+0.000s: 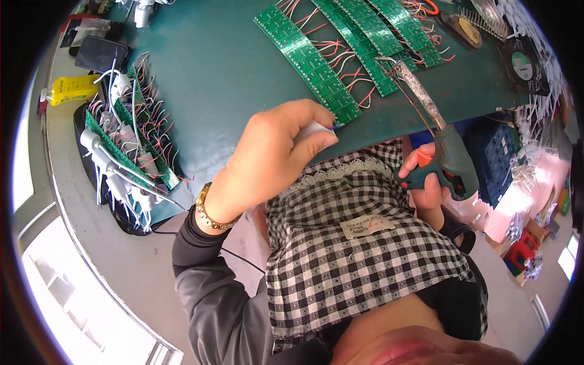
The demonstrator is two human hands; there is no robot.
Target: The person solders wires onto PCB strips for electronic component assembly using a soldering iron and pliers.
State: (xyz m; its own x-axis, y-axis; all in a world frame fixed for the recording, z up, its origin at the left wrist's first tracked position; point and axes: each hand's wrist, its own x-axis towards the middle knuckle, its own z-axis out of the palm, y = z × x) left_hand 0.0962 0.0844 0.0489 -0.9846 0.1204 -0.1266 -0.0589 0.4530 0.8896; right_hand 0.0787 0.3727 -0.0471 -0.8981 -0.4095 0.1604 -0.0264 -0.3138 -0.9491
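Observation:
My left hand (283, 149) is closed in a pinch around a small white piece with a blue tip (313, 130); my fingers hide most of it. The tip is at the near end of a green circuit board strip (307, 64), by the table's front edge. In my right hand (426, 176) is a soldering gun (453, 161) with a dark handle, an orange-red trigger and a scorched metal barrel. Its bent end reaches over the boards, and a thin rod runs beside the barrel. More green board strips (359, 42) lie behind, with red and white wires between them.
At left, a pile of wired boards with white cables (125, 143) sits near a yellow bottle (73, 90) and a black box (102, 53). A black round-centred reel or fan (524, 66), a brown dish (461, 30) and a metal coil (483, 24) are at the right. The green mat (207, 73) covers the table.

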